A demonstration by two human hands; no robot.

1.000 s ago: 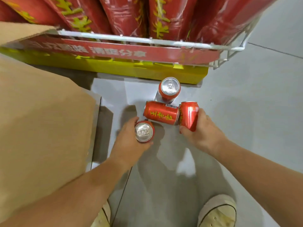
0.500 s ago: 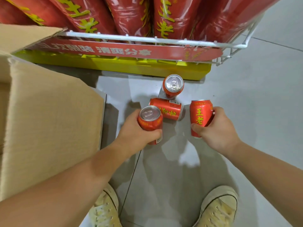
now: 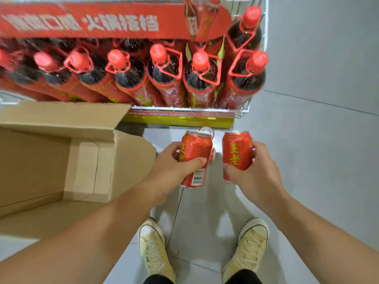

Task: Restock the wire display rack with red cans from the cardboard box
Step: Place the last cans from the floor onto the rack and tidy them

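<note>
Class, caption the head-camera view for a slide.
Left hand grips one red metal can, right hand another, before a white wire rack of red-capped bottles, brown cardboard box alongside.

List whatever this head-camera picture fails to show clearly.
Red cans on the floor: head view, mostly hidden behind the red metal can gripped by the left hand; their count is unclear.
Open brown cardboard box: head view, cut off by the left edge; remaining stock unseen.
White wire display rack: upper shelves cut off by the top edge.
Red banner lettering: blurred.
</note>
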